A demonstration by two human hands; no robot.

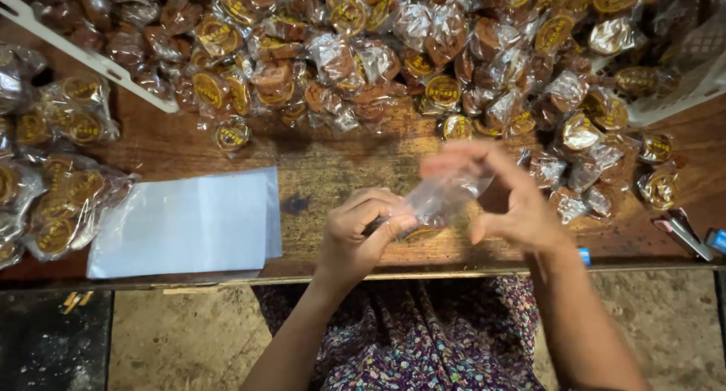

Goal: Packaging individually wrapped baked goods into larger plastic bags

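Observation:
Both my hands hold one small clear plastic bag [442,196] above the wooden table's near edge. My left hand [361,231] grips its lower end with curled fingers. My right hand [505,202] pinches its upper end between thumb and fingers; this hand is blurred. A dark piece shows by my left fingers, but I cannot tell what it is. Just left of my hands lies a flat stack of empty clear bags [187,223].
A big heap of brown sweets in clear wrappers with round gold labels [393,51] covers the far table. Filled bags [53,202] lie at the left, white trays [91,58] at the back corners. A lighter [683,232] lies at the right edge of the table [333,172].

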